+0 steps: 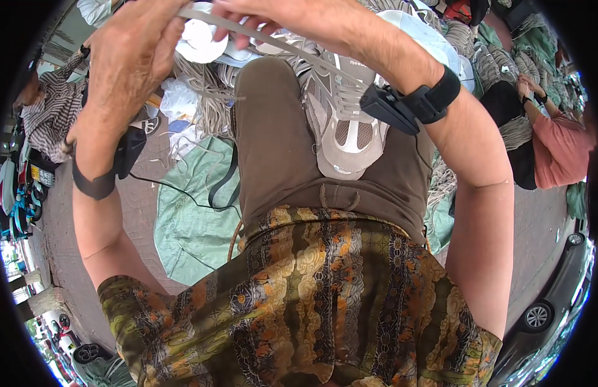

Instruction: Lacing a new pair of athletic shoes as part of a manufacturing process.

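Note:
A grey and white sneaker (350,138) rests on my thighs, its toe toward me. From its lacing a flat grey shoelace (292,50) stretches up to the left. At the upper left, the fingers of my left hand (134,55) are closed on the lace. My right hand (279,16) reaches across at the top edge, its slightly blurred fingers curled about the same lace. Part of both hands lies beyond the upper edge. A black strap with a small device (402,106) sits on my right wrist, and a similar dark strap (96,177) circles my left forearm.
Bundles of grey laces (212,97) lie beyond my knees, beside a white plastic bag (179,100). A green woven sheet (189,213) spreads on the paving at left. People sit to the left and right; a dark car (544,297) stands at lower right.

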A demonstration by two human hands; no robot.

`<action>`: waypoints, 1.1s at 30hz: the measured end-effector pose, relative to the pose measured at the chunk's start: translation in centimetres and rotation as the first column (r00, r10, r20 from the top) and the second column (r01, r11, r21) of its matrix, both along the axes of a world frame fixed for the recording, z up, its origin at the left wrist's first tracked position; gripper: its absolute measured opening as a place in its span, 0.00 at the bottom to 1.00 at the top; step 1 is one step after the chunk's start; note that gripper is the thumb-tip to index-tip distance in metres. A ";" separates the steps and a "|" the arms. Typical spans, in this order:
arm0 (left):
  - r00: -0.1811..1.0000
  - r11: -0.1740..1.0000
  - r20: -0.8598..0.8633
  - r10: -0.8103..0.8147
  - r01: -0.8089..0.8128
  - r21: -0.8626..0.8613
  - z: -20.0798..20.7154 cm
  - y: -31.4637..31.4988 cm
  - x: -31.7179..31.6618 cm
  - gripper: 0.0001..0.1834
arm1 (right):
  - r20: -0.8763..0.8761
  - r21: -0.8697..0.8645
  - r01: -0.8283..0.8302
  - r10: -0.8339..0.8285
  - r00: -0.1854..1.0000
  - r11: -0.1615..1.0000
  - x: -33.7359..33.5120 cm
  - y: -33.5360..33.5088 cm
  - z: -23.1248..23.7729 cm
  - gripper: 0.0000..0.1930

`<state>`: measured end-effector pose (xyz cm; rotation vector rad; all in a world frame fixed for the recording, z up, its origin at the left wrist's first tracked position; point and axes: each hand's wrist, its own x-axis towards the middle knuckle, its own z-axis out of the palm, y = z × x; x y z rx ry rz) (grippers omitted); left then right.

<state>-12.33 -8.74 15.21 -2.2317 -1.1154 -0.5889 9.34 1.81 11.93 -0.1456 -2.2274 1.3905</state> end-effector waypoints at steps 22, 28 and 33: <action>0.993 0.920 0.051 -0.104 0.116 -0.375 -8.7 4.1 8.1 0.19 | 0.406 0.035 0.535 -0.501 0.764 0.844 23.8 -3.1 -1.3 0.09; 0.965 0.846 0.073 -0.251 0.255 -0.468 -10.9 5.5 13.3 0.16 | 0.182 0.547 0.567 -0.748 0.638 0.616 24.9 -2.5 -8.5 0.09; 0.960 0.799 0.154 -0.235 0.281 -0.531 -13.2 7.2 15.4 0.31 | 0.272 -0.028 0.505 -0.480 0.834 0.863 17.1 -3.7 -10.3 0.14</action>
